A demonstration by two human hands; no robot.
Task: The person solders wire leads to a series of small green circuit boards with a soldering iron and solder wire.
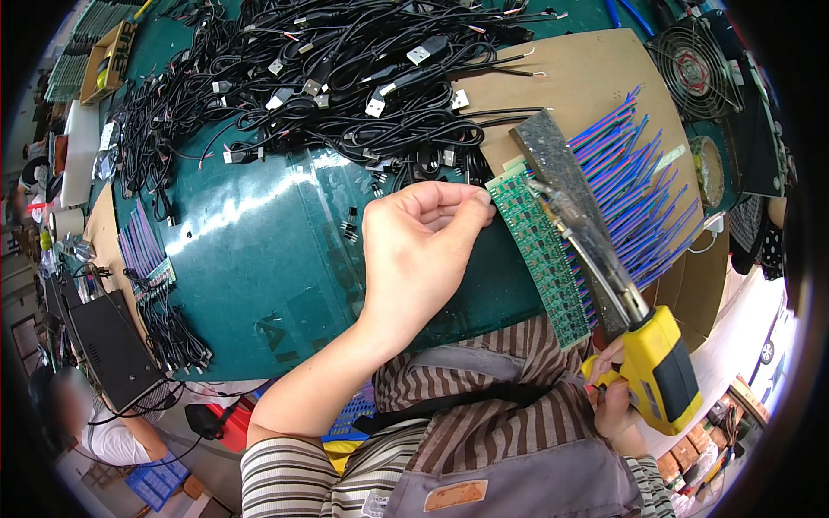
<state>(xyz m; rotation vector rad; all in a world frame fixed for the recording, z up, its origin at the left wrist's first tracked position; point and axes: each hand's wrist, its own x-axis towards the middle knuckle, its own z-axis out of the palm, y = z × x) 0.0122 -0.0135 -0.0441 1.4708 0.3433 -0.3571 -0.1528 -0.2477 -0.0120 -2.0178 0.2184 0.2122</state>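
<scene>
My left hand [423,250] is closed in a pinch at the upper left corner of a green circuit board panel [546,263]; what its fingertips hold, if anything, is too small to make out. My right hand [615,404] grips a yellow and black soldering gun [665,371]. The gun's metal barrel points up and left across a dark, worn bar [566,160], its tip close to the board's upper part. Blue and purple wires [626,194] fan out to the right from beyond the bar. Several small black connectors [350,226] lie left of my left hand.
Black USB cables [328,86] are heaped across the back of the green table mat [250,259]. Cardboard [596,73] lies under the wires. A fan [698,71] stands back right. At left are a wired board bundle [142,246] and a black box [112,345]. Another person [121,436] sits lower left.
</scene>
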